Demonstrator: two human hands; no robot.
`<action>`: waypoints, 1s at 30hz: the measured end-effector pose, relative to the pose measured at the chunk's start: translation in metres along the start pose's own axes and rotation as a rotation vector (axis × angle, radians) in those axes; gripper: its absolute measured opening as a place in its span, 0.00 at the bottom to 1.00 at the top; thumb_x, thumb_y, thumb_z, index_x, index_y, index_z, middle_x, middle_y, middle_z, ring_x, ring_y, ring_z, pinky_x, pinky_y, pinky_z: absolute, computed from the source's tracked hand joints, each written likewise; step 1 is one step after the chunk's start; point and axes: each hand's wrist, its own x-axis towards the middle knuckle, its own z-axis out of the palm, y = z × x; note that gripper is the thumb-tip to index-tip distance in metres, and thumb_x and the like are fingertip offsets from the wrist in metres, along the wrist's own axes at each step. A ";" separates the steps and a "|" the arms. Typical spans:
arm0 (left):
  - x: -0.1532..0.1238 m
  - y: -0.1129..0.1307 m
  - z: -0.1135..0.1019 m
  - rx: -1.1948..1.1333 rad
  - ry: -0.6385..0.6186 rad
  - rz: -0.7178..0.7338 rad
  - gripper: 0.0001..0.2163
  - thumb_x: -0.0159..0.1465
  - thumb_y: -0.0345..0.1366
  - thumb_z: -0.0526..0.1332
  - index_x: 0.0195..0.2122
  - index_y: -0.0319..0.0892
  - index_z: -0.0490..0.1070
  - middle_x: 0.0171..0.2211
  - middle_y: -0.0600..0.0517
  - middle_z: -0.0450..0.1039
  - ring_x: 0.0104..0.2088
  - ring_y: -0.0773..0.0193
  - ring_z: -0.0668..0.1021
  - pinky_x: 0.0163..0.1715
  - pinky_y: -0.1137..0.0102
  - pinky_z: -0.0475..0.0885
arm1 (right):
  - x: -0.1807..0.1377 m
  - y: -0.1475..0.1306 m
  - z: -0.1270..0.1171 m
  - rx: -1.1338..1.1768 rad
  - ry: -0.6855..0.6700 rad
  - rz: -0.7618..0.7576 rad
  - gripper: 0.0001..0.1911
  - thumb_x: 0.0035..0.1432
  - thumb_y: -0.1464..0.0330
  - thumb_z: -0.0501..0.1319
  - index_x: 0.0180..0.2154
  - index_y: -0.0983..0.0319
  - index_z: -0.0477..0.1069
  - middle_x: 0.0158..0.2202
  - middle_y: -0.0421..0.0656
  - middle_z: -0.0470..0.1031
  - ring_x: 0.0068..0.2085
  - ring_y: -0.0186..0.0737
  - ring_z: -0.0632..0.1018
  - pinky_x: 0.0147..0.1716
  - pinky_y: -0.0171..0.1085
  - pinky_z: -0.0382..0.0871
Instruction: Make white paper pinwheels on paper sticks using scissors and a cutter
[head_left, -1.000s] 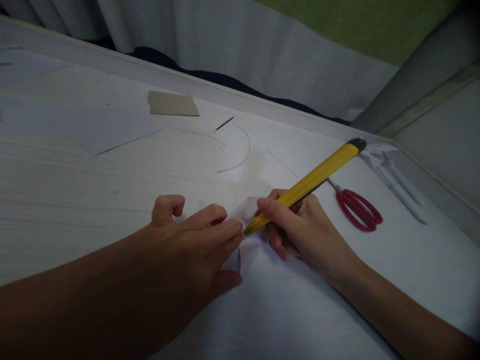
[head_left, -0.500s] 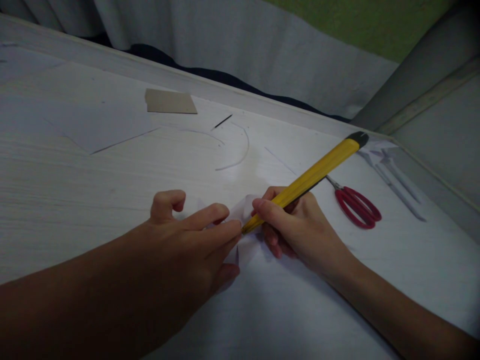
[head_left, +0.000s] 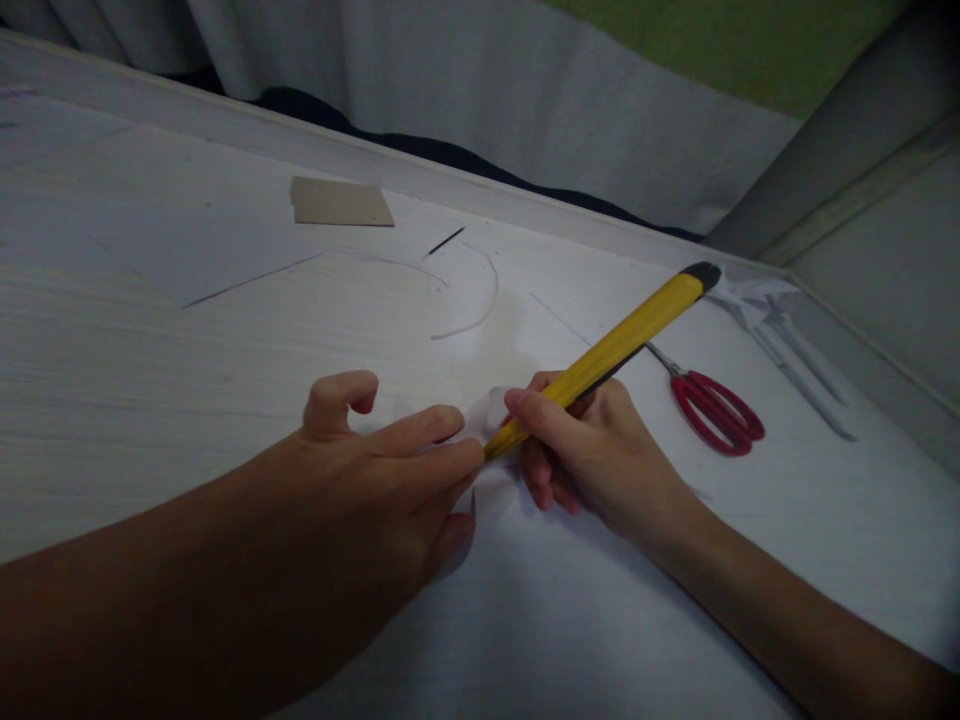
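Observation:
My right hand [head_left: 600, 450] is closed around a yellow utility knife [head_left: 619, 342] with a black end. The knife slants down to the left, and its tip meets my left index fingertip, so the blade is hidden. Under both hands lies a small folded piece of white paper [head_left: 491, 492]. My left hand [head_left: 382, 480] pinches this paper between thumb and fingers, its little finger curled up and apart. Part of the paper shows between the hands; the rest is covered by my fingers.
Red-handled scissors [head_left: 721, 402] lie right of my right hand, near folded white paper strips [head_left: 806, 385]. Toward the back are a grey-brown cardboard piece [head_left: 341, 203], a thin black stick [head_left: 446, 241] and a curved paper strip [head_left: 496, 285]. White sheets [head_left: 225, 235] lie left.
The knife's black end has swung slightly left, and my right hand has shifted a little with it. My left thumb has drawn in slightly; its grip on the paper stays.

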 end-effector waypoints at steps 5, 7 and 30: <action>0.002 0.001 -0.004 -0.003 -0.004 -0.001 0.11 0.58 0.32 0.47 0.26 0.46 0.68 0.28 0.56 0.69 0.35 0.63 0.68 0.42 0.58 0.50 | 0.000 0.001 0.000 -0.008 0.001 -0.003 0.19 0.48 0.60 0.55 0.13 0.65 0.62 0.07 0.36 0.62 0.07 0.24 0.59 0.04 0.24 0.49; 0.003 0.001 -0.004 -0.015 -0.007 -0.007 0.10 0.58 0.32 0.48 0.27 0.46 0.68 0.28 0.56 0.70 0.35 0.63 0.68 0.41 0.59 0.50 | 0.000 0.001 -0.001 -0.007 0.006 -0.004 0.19 0.48 0.60 0.55 0.13 0.65 0.62 0.07 0.36 0.62 0.07 0.24 0.59 0.04 0.25 0.49; -0.001 -0.002 0.005 0.008 0.028 -0.006 0.11 0.58 0.31 0.46 0.28 0.47 0.67 0.28 0.56 0.69 0.35 0.63 0.68 0.42 0.58 0.50 | 0.000 0.001 0.001 -0.003 0.039 -0.017 0.18 0.48 0.61 0.54 0.14 0.65 0.63 0.07 0.36 0.62 0.07 0.23 0.58 0.04 0.24 0.48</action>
